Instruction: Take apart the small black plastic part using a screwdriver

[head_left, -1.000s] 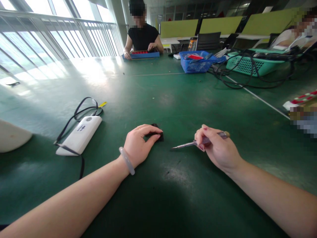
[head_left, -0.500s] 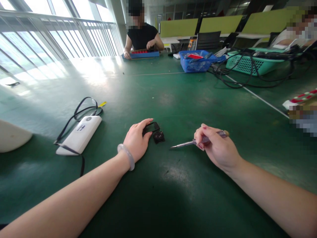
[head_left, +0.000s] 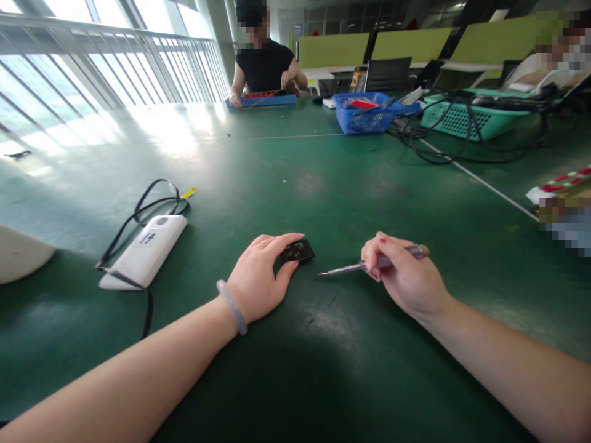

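Black rectangular piece (head_left: pixel 298 251), small and flat, sits between the thumb and fingers of my left hand (head_left: pixel 258 271), its free end poking out past my fingertips towards my right. My left grip is narrow, just spanning the piece: forefinger at the far edge, thumb at the near one. I judge it light and stiff, probably hard plastic, smooth enough to skid a little, with thin edges that a hard squeeze might crack. Those two long edges are the best hold, since they leave the face with its small bright spots uncovered between my fingers. Whether it is one part or two stacked, I cannot tell.

My right hand (head_left: pixel 401 271) is wrapped round the handle of a screwdriver (head_left: pixel 346 268), much like a pen. Its rigid shaft runs leftward from that grip, the tip near the piece but apart from it. Its handle looks hard and glossy; the thick part suits my fingers best. Beneath both grips spreads the green tabletop (head_left: pixel 295 369).
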{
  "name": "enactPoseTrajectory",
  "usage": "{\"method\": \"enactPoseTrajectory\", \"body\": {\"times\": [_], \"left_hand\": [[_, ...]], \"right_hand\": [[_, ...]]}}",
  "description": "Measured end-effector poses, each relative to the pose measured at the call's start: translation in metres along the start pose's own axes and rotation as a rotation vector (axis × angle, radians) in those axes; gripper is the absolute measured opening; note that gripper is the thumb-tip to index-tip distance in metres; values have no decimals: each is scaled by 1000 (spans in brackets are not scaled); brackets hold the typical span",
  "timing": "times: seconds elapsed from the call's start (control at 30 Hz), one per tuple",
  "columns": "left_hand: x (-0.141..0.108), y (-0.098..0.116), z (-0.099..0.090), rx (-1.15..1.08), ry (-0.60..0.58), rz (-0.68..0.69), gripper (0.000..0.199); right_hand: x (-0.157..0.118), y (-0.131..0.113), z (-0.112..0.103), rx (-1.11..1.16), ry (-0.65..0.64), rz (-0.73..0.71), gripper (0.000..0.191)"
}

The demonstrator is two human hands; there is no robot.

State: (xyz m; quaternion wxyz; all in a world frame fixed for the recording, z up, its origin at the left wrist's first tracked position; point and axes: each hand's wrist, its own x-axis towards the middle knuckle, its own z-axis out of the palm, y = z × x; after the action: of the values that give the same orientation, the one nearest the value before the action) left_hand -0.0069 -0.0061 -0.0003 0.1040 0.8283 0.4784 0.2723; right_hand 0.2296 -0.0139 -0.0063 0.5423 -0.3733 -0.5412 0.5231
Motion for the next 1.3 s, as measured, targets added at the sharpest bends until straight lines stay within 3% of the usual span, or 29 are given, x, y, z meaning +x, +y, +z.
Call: {"method": "enactPoseTrajectory", "body": {"times": [0.33,0.6,1.03,1.3], "left_hand": [[-1,1,2,-85,-3,-27,37],[-3,0,0,-12,-9,10,40],[0,-2,2,-52,-176,-62,56],[2,-4,4,-42,-188,-64,52]], "right_hand": [[-8,-7,-2,-294,-256,-244,32],[-9,-17,2,-424,-325,-355,24],[-10,-19,7,-599,-481,-440,11],[-17,-19,10,-873,-516,-640,10]]}}
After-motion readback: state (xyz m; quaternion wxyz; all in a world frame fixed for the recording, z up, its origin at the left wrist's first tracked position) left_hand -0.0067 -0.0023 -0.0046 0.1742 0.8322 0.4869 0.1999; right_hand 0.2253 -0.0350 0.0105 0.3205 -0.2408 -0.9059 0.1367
